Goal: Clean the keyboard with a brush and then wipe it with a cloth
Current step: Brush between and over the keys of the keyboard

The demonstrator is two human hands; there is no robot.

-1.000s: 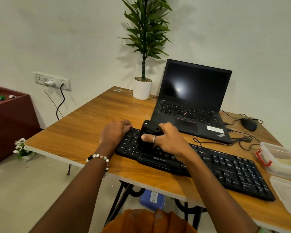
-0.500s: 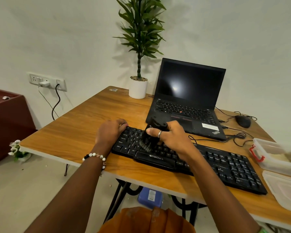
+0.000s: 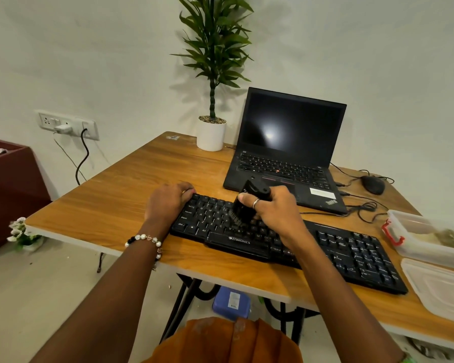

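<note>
Wooden desk [image 3: 121, 205]: I see the right hand [image 3: 275, 210] gripping the brush [image 3: 243, 212], which has just tilted, bristles on the Zebronics keyboard [image 3: 351, 252]. The left hand [image 3: 168, 200] curls over its corner. Brushing continues.

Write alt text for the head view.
A person's right hand grips a black brush, bristles on the keys of a black keyboard, while the left hand holds the keyboard's left end. An open laptop and potted plant stand behind on the wooden table.
</note>
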